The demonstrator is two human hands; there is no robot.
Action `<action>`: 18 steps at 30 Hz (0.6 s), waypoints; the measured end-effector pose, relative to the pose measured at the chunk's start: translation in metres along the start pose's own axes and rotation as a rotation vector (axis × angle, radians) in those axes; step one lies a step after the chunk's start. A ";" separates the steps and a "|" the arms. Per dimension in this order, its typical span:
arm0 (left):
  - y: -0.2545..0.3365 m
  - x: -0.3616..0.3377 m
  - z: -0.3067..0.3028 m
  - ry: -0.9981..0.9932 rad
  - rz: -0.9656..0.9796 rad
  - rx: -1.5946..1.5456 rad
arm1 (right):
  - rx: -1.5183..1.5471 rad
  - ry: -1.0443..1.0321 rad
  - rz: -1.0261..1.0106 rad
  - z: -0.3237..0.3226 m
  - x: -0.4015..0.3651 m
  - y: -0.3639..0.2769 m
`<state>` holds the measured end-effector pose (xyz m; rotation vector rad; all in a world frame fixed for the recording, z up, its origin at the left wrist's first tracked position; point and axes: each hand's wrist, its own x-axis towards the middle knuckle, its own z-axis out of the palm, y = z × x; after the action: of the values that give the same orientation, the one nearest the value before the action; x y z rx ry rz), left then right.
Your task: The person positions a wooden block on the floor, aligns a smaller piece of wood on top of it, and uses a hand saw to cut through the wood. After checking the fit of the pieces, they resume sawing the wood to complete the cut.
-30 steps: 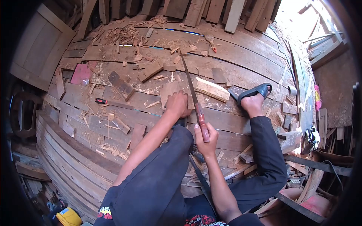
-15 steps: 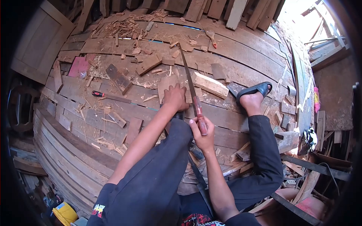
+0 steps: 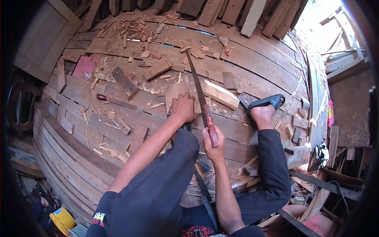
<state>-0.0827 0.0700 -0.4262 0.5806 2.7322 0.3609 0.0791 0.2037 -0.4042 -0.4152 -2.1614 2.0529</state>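
My right hand [image 3: 214, 146] is closed around the reddish handle of a handsaw [image 3: 198, 86], whose long narrow blade points away from me. Against the blade's left side lies a flat wooden board [image 3: 172, 91]. My left hand [image 3: 184, 107] presses down on this board, fingers bent over its top and thumb close to the blade. Just right of the saw rests a pale, rough-cut wood block [image 3: 220, 94]. Part of the board is hidden under my left hand, and my left knee covers the area below it.
A file-like tool with a red-and-black handle [image 3: 103, 97] lies on the plank floor [image 3: 241, 126] at left. Wood offcuts and shavings are scattered around, with a paintbrush [image 3: 225, 45] farther off. Stacked boards [image 3: 67, 158] line the left side. My sandalled foot [image 3: 265, 108] is at right.
My right hand and the saw have drawn slightly back toward me. My left hand stays on the board. The whole view has shifted a little.
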 end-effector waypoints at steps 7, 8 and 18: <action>0.002 0.011 -0.004 -0.029 -0.050 -0.013 | -0.221 -0.055 -0.051 -0.002 -0.011 -0.023; 0.000 0.012 -0.002 -0.038 -0.039 -0.004 | -0.225 -0.039 -0.033 -0.003 -0.020 -0.025; 0.002 0.011 -0.006 -0.039 -0.032 -0.005 | -0.159 0.045 0.094 -0.009 -0.094 -0.035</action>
<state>-0.0940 0.0759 -0.4224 0.5368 2.6990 0.3442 0.1679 0.1844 -0.3604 -0.5865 -2.3284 1.9032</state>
